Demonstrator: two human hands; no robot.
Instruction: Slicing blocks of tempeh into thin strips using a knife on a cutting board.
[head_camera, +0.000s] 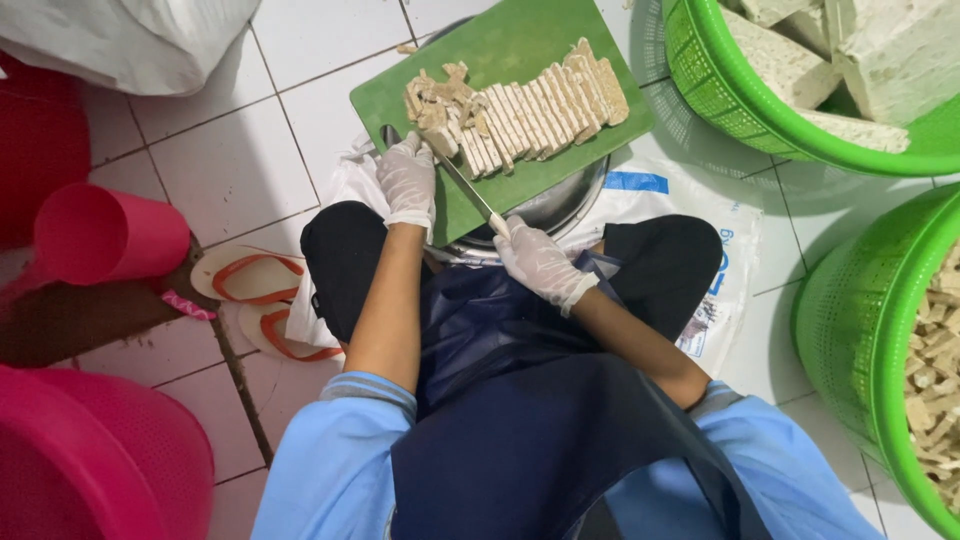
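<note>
A green cutting board (520, 40) rests on a metal bowl (560, 205) between my knees. A row of pale tempeh slices (545, 100) lies across the board, with smaller cut strips (440, 92) at its left end. My right hand (540, 262), in a white glove, grips the handle of a knife (462, 185) whose blade reaches to the left end of the slices. My gloved left hand (408, 180) rests on the board's near-left edge, fingertips at the cut strips beside the blade.
A green basket (730, 110) at top right holds large tempeh blocks; another green basket (850, 330) at right holds cut strips. Pink tubs (100, 470) and a pink cup (110, 235) stand left. Sandals (255, 280) lie on the white tiles. A plastic sack (690, 210) lies underneath.
</note>
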